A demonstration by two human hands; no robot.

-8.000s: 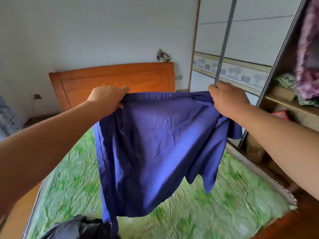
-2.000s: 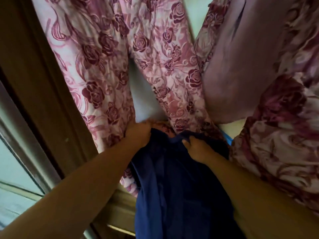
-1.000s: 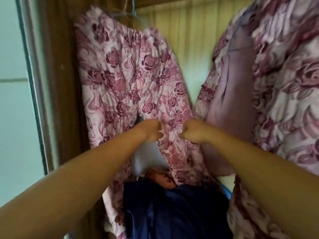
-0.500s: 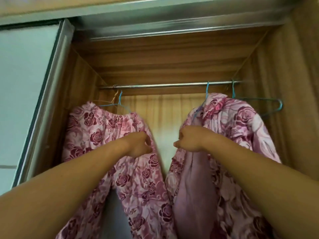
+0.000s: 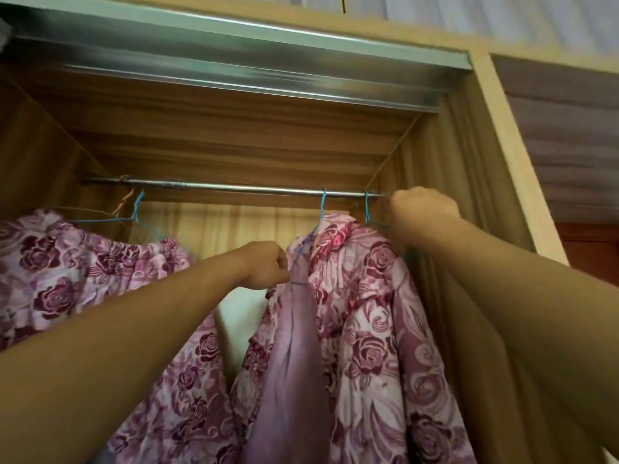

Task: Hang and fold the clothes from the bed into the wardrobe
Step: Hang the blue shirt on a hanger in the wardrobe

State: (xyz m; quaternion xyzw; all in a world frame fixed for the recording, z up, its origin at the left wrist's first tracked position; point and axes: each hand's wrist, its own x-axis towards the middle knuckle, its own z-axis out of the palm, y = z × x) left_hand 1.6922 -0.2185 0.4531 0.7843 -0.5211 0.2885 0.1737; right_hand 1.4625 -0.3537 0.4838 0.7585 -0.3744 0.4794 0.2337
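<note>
I look up into the wooden wardrobe (image 5: 462,169), where a metal rod (image 5: 234,186) runs across. A pink rose-print jacket (image 5: 365,329) hangs from a blue wire hanger (image 5: 322,209) right of centre. My left hand (image 5: 264,266) pinches the jacket's front edge near the collar. My right hand (image 5: 423,205) is raised to the rod's right end, its fingers curled around a second blue hanger (image 5: 367,209) that carries no garment; the fingertips are hidden. The dark blue shirt is out of view.
Rose-print trousers (image 5: 83,272) hang on another blue hanger (image 5: 137,209) at the rod's left. A bare gap of rod lies between the two garments. The wardrobe's right side wall stands close behind my right hand. A metal door track (image 5: 234,55) crosses overhead.
The view has tilted higher. My right hand left the jacket and rose to the hanger at the rod's right end. My left hand moved right from the trousers to the jacket's front edge.
</note>
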